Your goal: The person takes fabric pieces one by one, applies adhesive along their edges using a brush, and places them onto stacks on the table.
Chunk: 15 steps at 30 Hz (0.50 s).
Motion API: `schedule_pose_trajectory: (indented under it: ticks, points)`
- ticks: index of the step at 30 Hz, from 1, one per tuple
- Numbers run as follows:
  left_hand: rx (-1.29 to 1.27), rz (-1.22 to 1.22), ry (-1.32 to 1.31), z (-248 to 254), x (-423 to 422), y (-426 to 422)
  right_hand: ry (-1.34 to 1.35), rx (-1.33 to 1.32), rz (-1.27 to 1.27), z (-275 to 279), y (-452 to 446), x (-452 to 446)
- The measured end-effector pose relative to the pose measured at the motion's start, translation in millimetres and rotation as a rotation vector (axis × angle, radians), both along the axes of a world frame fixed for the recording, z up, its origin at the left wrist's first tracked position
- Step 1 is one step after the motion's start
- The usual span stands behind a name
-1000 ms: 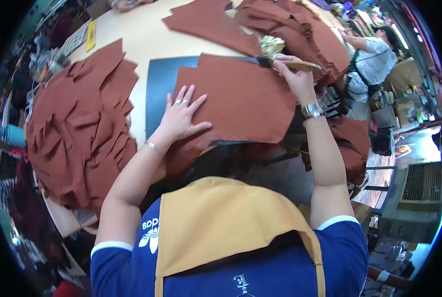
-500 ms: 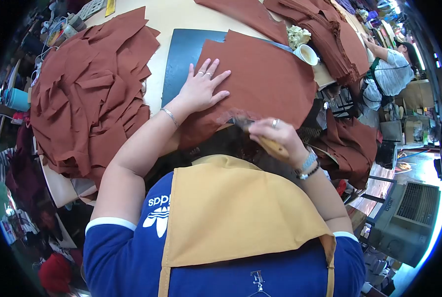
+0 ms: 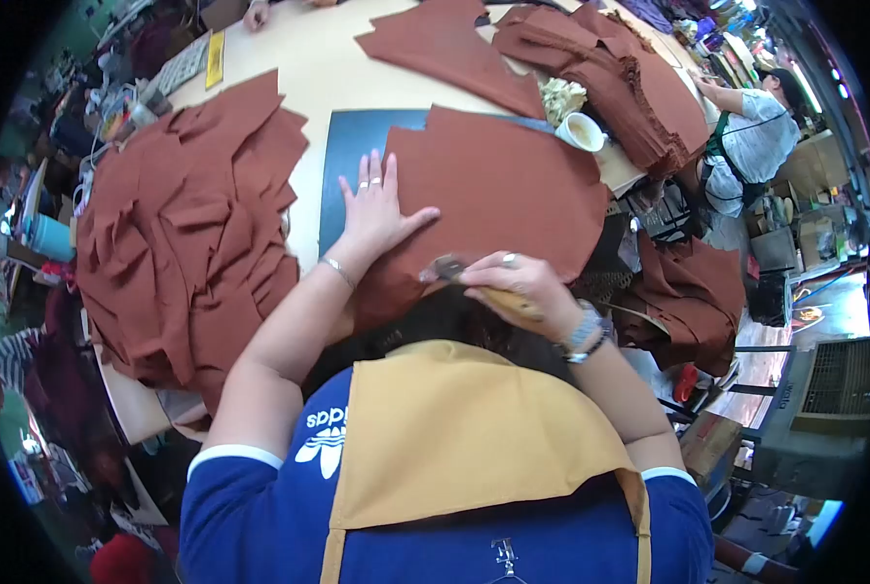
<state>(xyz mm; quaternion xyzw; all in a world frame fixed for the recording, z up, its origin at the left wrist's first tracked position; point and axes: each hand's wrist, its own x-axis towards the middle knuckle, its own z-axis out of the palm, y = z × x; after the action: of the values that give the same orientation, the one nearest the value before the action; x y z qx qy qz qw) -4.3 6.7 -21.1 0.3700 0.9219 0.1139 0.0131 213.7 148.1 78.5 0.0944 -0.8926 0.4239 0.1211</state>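
On a pale table point(image 3: 323, 73), crumpled rust-brown fabric pieces point(image 3: 191, 234) are heaped. One flat rust-brown fabric panel point(image 3: 503, 190), laid over a dark blue-grey board point(image 3: 342, 156), is pressed by the left hand point(image 3: 376, 216), its fingers splayed, gripping nothing. At the panel's near edge, a wooden-handled brush point(image 3: 508, 304) is clasped in the right hand's point(image 3: 534, 284) curled fingers.

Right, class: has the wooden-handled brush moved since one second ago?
Yes: judged against the blue-grey board, the wooden-handled brush in the right hand has come from the far edge to the near side.
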Motion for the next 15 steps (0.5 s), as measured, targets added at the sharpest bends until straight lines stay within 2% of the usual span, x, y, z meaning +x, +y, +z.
schedule_pose_trajectory:
  ticks: [3, 4, 9, 11, 15]
  points:
    - [-0.015, 0.007, -0.016, -2.3, -2.0, 0.8, 0.022, 0.002, 0.014, -16.8, -3.6, -9.0]
    - [-0.004, -0.015, -0.023, -2.9, -2.5, -1.0, 0.116, -0.042, -0.013, -16.1, 5.5, -7.8]
    - [-0.044, -0.129, -0.071, 10.8, 8.3, -19.5, 0.257, -0.141, -0.720, 13.2, 123.6, 5.8]
    - [-0.036, -0.096, -0.056, 12.7, 16.5, -24.2, 0.209, -0.101, -0.826, 25.0, 187.1, -6.5]
    - [-0.017, -0.089, -0.029, 11.9, 18.7, -25.0, 0.069, 0.187, -0.877, 10.8, 265.9, -48.0]
